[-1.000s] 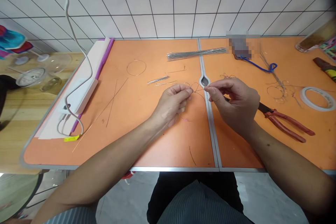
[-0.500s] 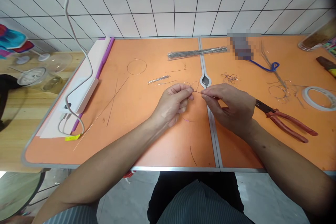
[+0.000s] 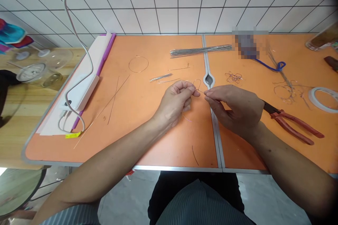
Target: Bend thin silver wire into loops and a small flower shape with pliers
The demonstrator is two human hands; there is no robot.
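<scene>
Between my two hands runs a thin wire (image 3: 200,91), bent into small loops near the left fingertips. My left hand (image 3: 179,100) pinches it between thumb and forefinger. My right hand (image 3: 233,105) pinches the wire's other part, a short gap away from the left fingers. Beside the right wrist lie pliers (image 3: 293,121) with red handles, their tip hidden behind the hand. Short straight wires (image 3: 161,77) rest on the table just beyond my left hand. A small tangle of wire (image 3: 233,77) lies past my right hand.
On the orange table (image 3: 126,112) a bundle of straight wires (image 3: 198,51) crosses the metal seam. A wire ring (image 3: 138,64) lies at left, near a white power strip (image 3: 86,89) with a cable. At right are a roll of white tape (image 3: 324,100) and a blue cord (image 3: 269,66).
Both hands keep their pinch on the wire, with only a slight shift of the fingers. The whole view has moved a little.
</scene>
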